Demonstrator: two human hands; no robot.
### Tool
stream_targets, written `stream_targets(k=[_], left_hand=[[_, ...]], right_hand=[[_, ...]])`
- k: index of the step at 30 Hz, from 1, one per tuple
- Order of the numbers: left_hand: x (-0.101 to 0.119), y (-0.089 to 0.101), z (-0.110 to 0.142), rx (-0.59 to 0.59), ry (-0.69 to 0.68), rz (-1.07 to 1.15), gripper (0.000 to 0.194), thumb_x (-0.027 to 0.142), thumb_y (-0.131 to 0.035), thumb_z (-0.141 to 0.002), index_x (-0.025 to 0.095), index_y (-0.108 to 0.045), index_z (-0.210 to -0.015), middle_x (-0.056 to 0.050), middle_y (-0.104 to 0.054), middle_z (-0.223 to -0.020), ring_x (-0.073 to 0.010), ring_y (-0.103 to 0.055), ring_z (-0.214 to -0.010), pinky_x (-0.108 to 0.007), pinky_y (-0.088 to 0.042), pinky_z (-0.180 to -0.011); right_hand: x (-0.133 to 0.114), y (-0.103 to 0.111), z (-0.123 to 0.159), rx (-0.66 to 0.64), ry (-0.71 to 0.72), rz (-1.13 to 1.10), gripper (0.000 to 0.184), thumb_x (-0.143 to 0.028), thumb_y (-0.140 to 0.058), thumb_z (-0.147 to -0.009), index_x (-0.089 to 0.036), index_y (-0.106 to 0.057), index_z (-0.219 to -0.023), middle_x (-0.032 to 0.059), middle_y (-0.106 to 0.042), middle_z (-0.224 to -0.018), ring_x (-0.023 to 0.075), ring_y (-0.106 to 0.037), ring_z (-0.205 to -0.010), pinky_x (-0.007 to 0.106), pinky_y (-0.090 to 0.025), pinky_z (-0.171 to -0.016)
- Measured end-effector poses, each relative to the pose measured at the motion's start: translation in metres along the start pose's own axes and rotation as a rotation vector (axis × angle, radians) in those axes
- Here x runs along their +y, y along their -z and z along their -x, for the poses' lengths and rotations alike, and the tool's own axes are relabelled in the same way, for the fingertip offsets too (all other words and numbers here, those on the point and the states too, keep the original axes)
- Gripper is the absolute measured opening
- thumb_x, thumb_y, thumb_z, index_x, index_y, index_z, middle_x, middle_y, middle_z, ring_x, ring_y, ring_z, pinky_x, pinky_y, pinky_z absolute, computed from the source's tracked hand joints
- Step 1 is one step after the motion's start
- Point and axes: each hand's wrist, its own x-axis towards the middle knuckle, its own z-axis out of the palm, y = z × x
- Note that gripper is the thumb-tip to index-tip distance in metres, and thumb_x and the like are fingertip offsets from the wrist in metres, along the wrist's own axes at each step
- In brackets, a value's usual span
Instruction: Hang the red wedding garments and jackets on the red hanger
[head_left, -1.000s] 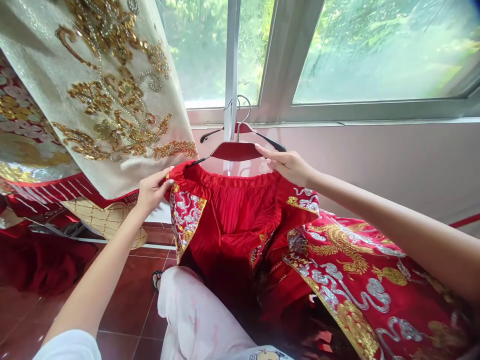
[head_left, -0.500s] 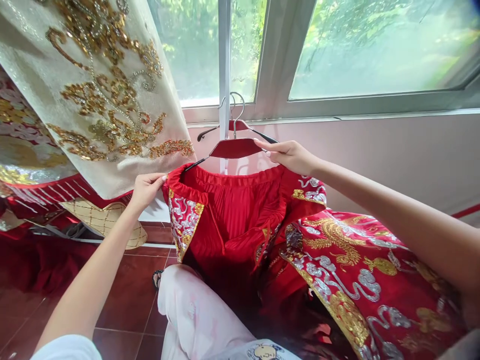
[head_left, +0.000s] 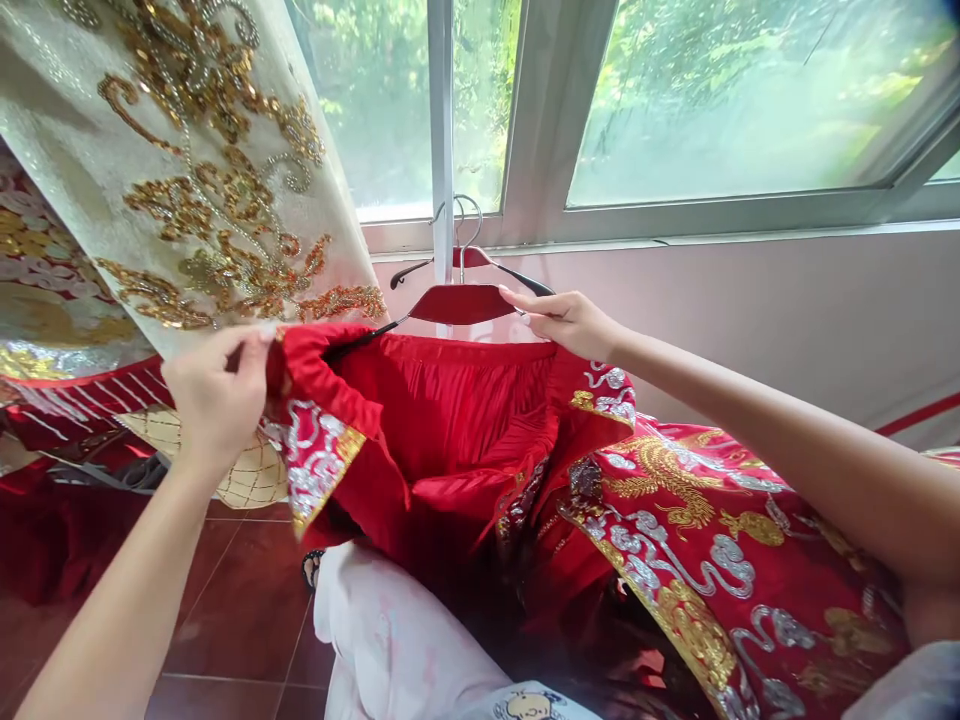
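A red pleated skirt [head_left: 465, 400] with gold and silver embroidered panels hangs in front of me, its gathered waistband open. Inside the waistband sits a dark hanger with a red middle [head_left: 463, 304]. My left hand [head_left: 217, 390] pinches the left end of the waistband and stretches it outward, past the hanger's left arm. My right hand [head_left: 566, 325] grips the hanger's right arm close to the red middle, above the skirt's right side. A second hanger [head_left: 471, 257] is behind the first, by a white upright pole [head_left: 442, 150].
To the left hangs a cream cloth [head_left: 247, 190] with gold sequins, beside a red fringed garment [head_left: 67, 330]. A red embroidered garment [head_left: 675, 500] with a gold dragon lies at the right. Behind are windows [head_left: 735, 100], a pink wall [head_left: 750, 300] and tiled floor [head_left: 232, 600].
My left hand has moved left and toward me, pulling the waistband's left end outward and widening it. The right hand keeps its hold on the hanger.
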Motion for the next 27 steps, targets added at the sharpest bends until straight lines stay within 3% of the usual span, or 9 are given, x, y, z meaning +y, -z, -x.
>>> stream_targets(k=[5,9,12,14,17,19,23,27], left_hand=[[0.028,-0.027,0.044,0.033,0.004,-0.184,0.03,0.044,-0.048,-0.086,0.021,-0.066,-0.09,-0.004,-0.068,-0.083,-0.0228,-0.059,-0.09,-0.03,-0.043,-0.071],[0.039,-0.045,0.06,0.11,0.04,-0.408,0.033,0.042,-0.043,-0.088,0.019,-0.064,-0.096,-0.012,-0.068,-0.101,-0.0282,-0.06,-0.099,-0.034,-0.043,-0.073],[0.048,-0.062,0.054,0.121,0.114,-0.556,0.043,0.051,-0.039,-0.089,0.017,-0.064,-0.093,-0.017,-0.068,-0.096,-0.0326,-0.063,-0.091,-0.036,-0.042,-0.067],[0.051,-0.076,0.043,0.068,0.169,-0.611,0.053,0.059,-0.037,-0.088,0.015,-0.065,-0.089,-0.02,-0.068,-0.087,-0.0344,-0.064,-0.082,-0.037,-0.042,-0.064],[0.044,-0.096,0.021,0.037,0.224,-0.654,0.061,0.063,-0.036,-0.086,0.01,-0.067,-0.089,-0.024,-0.067,-0.081,-0.0374,-0.065,-0.078,-0.039,-0.043,-0.062],[0.035,-0.105,0.008,0.063,0.259,-0.651,0.056,0.057,-0.037,-0.086,0.01,-0.068,-0.089,-0.025,-0.068,-0.082,-0.0378,-0.065,-0.078,-0.039,-0.043,-0.063],[0.017,-0.109,-0.003,0.109,0.223,-0.575,0.036,0.039,-0.039,-0.084,0.015,-0.064,-0.074,-0.019,-0.067,-0.076,-0.0302,-0.063,-0.071,-0.035,-0.038,-0.06],[0.013,-0.097,-0.004,0.052,0.017,-0.27,0.034,0.035,-0.043,-0.079,0.021,-0.04,-0.048,-0.005,-0.054,-0.052,-0.0169,-0.048,-0.054,-0.031,-0.032,-0.057]], right_hand=[[0.007,0.003,-0.002,-0.005,0.055,0.064,0.054,-0.026,-0.041,-0.087,-0.024,-0.049,-0.14,0.0007,-0.061,-0.13,0.0203,-0.063,-0.107,0.035,-0.051,-0.091],[-0.005,0.002,0.006,0.006,0.073,0.392,0.057,-0.022,-0.036,-0.09,-0.028,-0.041,-0.146,0.001,-0.059,-0.133,0.02,-0.06,-0.115,0.031,-0.048,-0.095],[-0.024,-0.002,0.021,0.084,-0.041,0.732,0.051,-0.028,-0.037,-0.092,-0.026,-0.047,-0.141,0.0076,-0.066,-0.12,0.025,-0.062,-0.105,0.033,-0.049,-0.081],[-0.034,-0.005,0.028,0.135,-0.185,0.886,0.044,-0.035,-0.039,-0.091,-0.019,-0.059,-0.127,0.0138,-0.068,-0.109,0.0284,-0.063,-0.097,0.034,-0.047,-0.074],[-0.04,-0.008,0.031,0.058,-0.388,0.971,0.04,-0.044,-0.046,-0.087,-0.013,-0.065,-0.105,0.0177,-0.069,-0.089,0.0291,-0.065,-0.082,0.033,-0.045,-0.066],[-0.039,-0.007,0.029,0.0,-0.452,0.99,0.038,-0.044,-0.048,-0.085,-0.013,-0.064,-0.099,0.0174,-0.069,-0.083,0.0286,-0.065,-0.075,0.033,-0.045,-0.062],[-0.037,-0.004,0.025,-0.078,-0.437,0.994,0.031,-0.033,-0.042,-0.086,-0.012,-0.062,-0.098,0.017,-0.069,-0.082,0.0292,-0.066,-0.072,0.031,-0.042,-0.056],[-0.036,-0.008,0.023,-0.127,-0.385,1.044,0.029,-0.02,-0.036,-0.086,-0.01,-0.059,-0.1,0.0176,-0.067,-0.078,0.0289,-0.067,-0.072,0.03,-0.038,-0.053]])
